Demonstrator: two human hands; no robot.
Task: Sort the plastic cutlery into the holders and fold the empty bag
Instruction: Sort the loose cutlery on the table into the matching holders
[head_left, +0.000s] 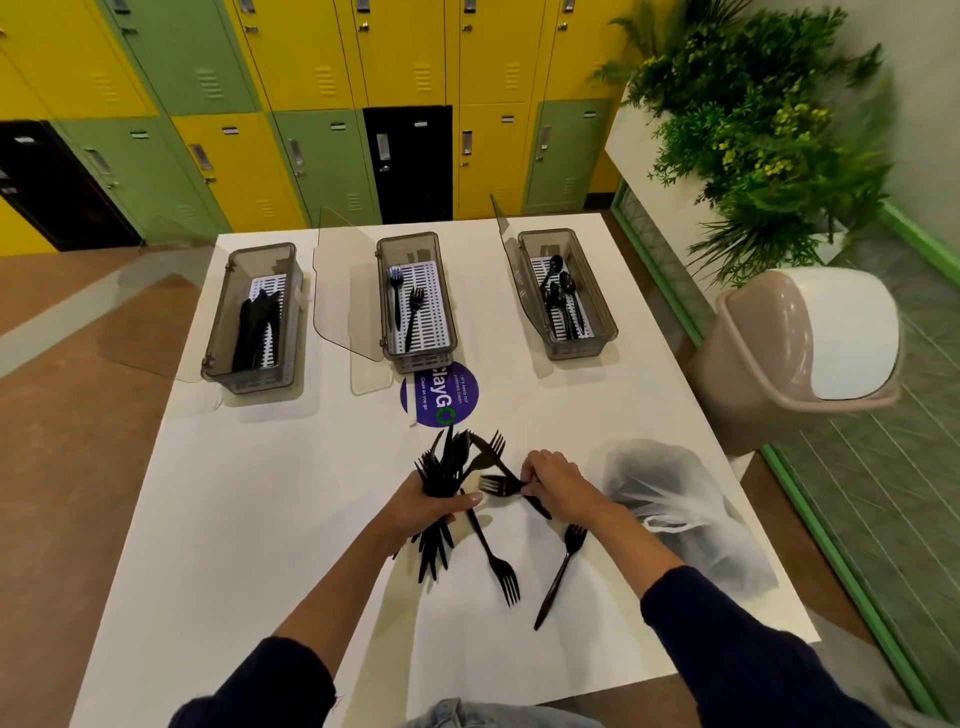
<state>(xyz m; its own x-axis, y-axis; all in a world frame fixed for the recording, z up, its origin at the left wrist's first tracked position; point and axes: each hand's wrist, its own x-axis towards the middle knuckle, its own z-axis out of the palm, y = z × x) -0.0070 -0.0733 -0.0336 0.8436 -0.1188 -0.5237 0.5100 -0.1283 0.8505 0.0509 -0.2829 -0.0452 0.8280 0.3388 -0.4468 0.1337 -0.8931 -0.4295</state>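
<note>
My left hand sits just at eleven o'clock of frame centre, fist closed around a bundle, thumb stretched out toward three o'clock. My left forearm runs back toward seven o'clock, bare to a dark sleeve pushed up near the elbow. My right hand lies at three o'clock of the left, close beside it, knuckles up, fingertips pinched together. Its forearm trails toward five o'clock into a dark sleeve.

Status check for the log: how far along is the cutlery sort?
Partly done. Left holder has knives, middle holder two forks, right holder spoons. In hand: left hand grips a mixed bundle; right hand pinches a fork. Left: two loose forks on the table, and the bag, unfolded.
</note>
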